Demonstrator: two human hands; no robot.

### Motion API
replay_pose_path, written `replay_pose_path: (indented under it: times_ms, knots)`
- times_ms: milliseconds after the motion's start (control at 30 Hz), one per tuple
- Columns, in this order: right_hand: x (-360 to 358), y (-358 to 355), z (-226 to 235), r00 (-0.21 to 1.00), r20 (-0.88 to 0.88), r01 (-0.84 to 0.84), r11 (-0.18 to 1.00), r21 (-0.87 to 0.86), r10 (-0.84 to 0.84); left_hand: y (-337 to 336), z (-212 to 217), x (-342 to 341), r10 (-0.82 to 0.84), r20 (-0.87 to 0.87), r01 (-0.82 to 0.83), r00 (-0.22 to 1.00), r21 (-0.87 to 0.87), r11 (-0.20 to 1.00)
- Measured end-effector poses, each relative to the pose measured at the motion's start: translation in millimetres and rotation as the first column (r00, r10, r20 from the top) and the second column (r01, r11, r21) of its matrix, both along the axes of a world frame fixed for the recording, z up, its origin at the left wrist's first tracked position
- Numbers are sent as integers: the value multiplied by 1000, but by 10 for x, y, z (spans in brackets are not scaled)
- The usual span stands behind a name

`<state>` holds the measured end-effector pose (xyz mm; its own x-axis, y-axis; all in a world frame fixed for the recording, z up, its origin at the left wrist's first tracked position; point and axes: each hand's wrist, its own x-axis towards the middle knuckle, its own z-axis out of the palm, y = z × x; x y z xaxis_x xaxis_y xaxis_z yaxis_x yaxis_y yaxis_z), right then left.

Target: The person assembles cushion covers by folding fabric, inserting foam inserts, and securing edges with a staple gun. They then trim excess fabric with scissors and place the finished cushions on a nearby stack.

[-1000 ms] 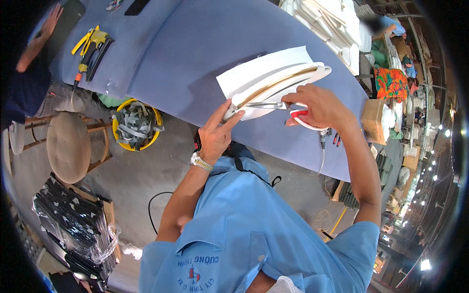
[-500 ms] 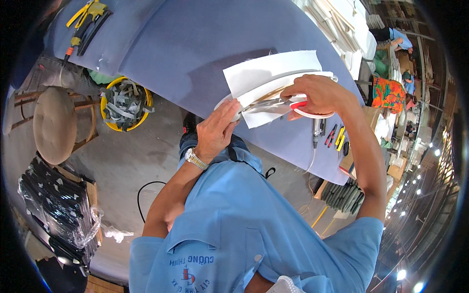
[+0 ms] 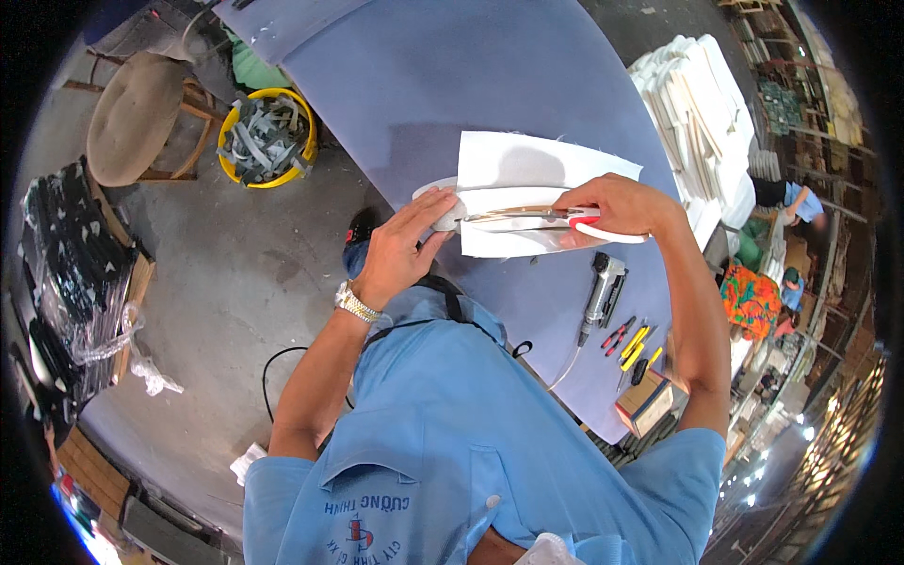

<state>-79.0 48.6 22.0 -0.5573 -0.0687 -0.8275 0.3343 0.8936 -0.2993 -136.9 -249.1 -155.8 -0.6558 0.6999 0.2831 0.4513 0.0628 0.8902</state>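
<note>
My right hand [image 3: 617, 205] is closed around the handles of a pair of scissors [image 3: 584, 216], red inside and white outside. The blades point left along a strip of white fabric [image 3: 537, 158], whose flaps spread on both sides of a long, slightly curved white piece. At that piece's left end is a rounded grey-white part [image 3: 450, 215]. My left hand [image 3: 403, 240] grips there, fingers laid over the end and thumb on the near side. The blade tips reach close to this end. Whether the blades are parted is hard to make out.
The work lies on a blue-grey table [image 3: 499, 66]. Near its right side are a pneumatic staple gun [image 3: 600, 292] with hose, red-handled pliers [image 3: 619, 331], yellow-handled tools [image 3: 634, 344] and a cardboard box [image 3: 645, 405]. White padded pieces [image 3: 697, 122] are stacked beyond. A yellow-rimmed scrap bucket [image 3: 311, 151] stands left.
My view has turned, so the table and bucket sit differently. The scissors now lie more level along the white piece, and their blades look closer together. Both hands keep their holds.
</note>
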Motion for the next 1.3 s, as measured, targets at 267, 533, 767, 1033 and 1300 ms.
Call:
replay_pose_path:
  times_ms: [267, 533, 767, 1033, 1300]
  knots:
    - [32, 22, -303, 998, -3, -59, 988, -141, 59, -53, 43, 234, 109, 26, -107, 994, -79, 991]
    - [-44, 10, -291, 984, -71, -171, 980, -104, 165, 52, 9, 328, 205, 18, -204, 979, -53, 978]
    - [-97, -135, -335, 966, -136, -231, 970, -81, 219, 20, 66, 281, 167, 30, -165, 985, -62, 984]
    - [-51, -134, -321, 938, -231, -279, 958, -60, 259, 16, -17, 237, 141, 45, -141, 989, -10, 990]
    - [-146, -247, -285, 961, -115, -255, 967, -18, 251, -39, -8, 246, 125, 77, -122, 989, -35, 992]
